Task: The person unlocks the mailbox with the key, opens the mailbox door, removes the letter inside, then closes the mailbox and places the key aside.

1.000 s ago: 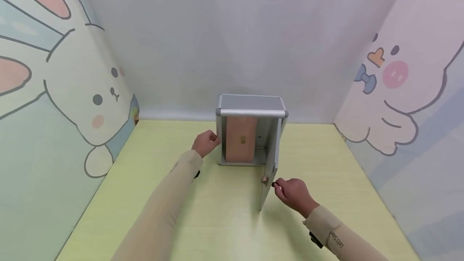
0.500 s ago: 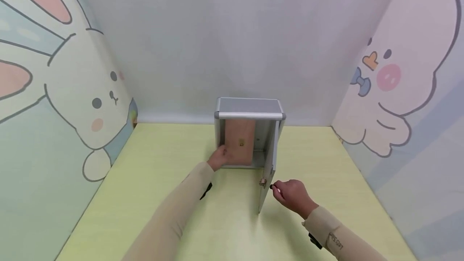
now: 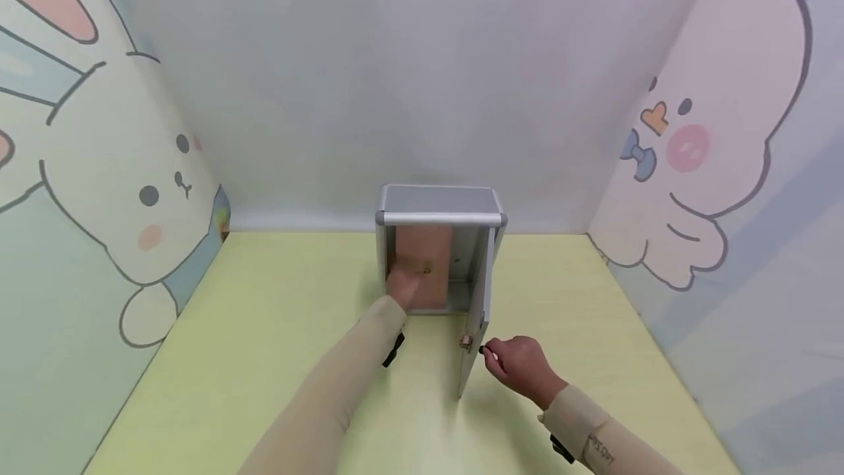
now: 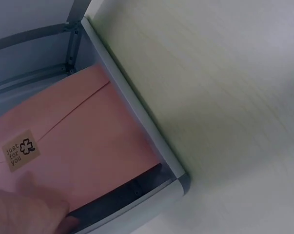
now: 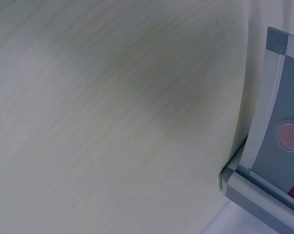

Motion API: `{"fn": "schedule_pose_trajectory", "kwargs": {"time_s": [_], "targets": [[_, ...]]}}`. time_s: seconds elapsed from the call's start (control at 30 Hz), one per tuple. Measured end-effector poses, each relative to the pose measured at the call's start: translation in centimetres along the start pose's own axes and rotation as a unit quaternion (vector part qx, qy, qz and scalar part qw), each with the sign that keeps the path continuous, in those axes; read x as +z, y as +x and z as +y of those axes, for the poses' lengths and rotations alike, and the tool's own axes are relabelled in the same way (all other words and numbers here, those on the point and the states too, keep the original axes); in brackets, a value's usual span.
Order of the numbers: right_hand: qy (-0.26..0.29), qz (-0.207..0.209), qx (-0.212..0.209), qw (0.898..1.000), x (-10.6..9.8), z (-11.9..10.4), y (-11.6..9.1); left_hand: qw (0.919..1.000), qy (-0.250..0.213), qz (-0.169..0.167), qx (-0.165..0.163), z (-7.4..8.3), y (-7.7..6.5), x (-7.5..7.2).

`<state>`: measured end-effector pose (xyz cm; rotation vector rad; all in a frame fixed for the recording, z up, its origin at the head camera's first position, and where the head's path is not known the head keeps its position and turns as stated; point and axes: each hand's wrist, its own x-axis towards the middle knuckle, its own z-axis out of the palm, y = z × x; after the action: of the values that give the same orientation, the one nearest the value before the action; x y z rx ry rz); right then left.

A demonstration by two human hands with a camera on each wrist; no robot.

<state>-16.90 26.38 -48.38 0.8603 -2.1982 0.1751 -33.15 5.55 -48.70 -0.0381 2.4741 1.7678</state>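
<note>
A grey metal box (image 3: 442, 201) with silver edging stands at the back of the table, its door (image 3: 480, 299) swung open toward me. Inside leans a pink envelope (image 4: 88, 141) sealed with a tan "just for you" sticker (image 4: 21, 150). My left hand (image 3: 404, 288) reaches into the box over the envelope's lower left part; its fingers are blurred and partly out of frame, so I cannot tell whether they grip it. My right hand (image 3: 524, 365) pinches a small black key (image 3: 483, 350) at the door's outer side, opposite the copper-coloured lock (image 3: 466, 341).
The box rests on a pale yellow wood-grain table (image 3: 297, 270). A grey cloth backdrop (image 3: 422, 79) hangs close behind it. Printed cartoon panels, a rabbit (image 3: 158, 226) and a chick (image 3: 732, 130), flank both sides. The door juts out between my forearms.
My left hand has moved from the box's left outer edge rightward and into the box, over the envelope. The right hand keeps its pinch at the door. The head view has shifted slightly.
</note>
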Motion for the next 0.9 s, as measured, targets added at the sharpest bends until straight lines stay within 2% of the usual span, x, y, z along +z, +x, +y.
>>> {"fn": "schedule_pose_trajectory", "kwargs": {"time_s": [0.03, 0.13, 0.17, 0.27, 0.37, 0.4, 0.47, 0.6, 0.7, 0.9], "targets": [[0.001, 0.0, -0.001, 1.0, 0.2, -0.1, 0.0, 0.9998, 0.008, 0.003, -0.018, 1.8, -1.3, -0.8], [0.008, 0.004, -0.005, 1.0, 0.5, -0.4, 0.0, 0.9992, 0.016, 0.001, -0.036, 0.8, -0.1, -0.9], [0.009, 0.004, -0.006, 1.0, 0.5, -0.4, 0.0, 0.9995, 0.02, 0.009, -0.024, 0.0, 0.7, -0.7], [0.012, 0.003, -0.01, 1.0, 0.5, -0.4, 0.0, 0.9994, 0.023, 0.008, -0.023, -0.7, 1.4, -0.7], [0.011, 0.005, -0.01, 1.0, 0.3, -0.3, 0.0, 0.9998, 0.005, 0.015, -0.012, -0.2, 1.2, -0.7], [0.011, 0.006, -0.01, 1.0, 0.3, -0.2, 0.1, 0.9997, -0.007, 0.005, -0.022, 0.6, 0.7, -1.0], [0.011, 0.008, -0.009, 1.0, 0.2, -0.1, 0.1, 0.9999, -0.008, 0.006, -0.006, 1.2, 0.2, -1.0], [0.015, 0.01, -0.012, 1.0, 0.2, 0.1, 0.2, 1.0, 0.003, -0.001, 0.001, 2.1, -0.7, -1.2], [0.018, 0.008, -0.012, 1.0, 0.2, 0.2, 0.2, 0.9998, 0.011, -0.006, 0.018, 2.0, -0.7, -1.2], [0.018, 0.005, -0.007, 1.0, 0.4, 0.3, 0.0, 0.9964, 0.04, -0.013, 0.073, 1.4, -0.3, -1.0]]}}
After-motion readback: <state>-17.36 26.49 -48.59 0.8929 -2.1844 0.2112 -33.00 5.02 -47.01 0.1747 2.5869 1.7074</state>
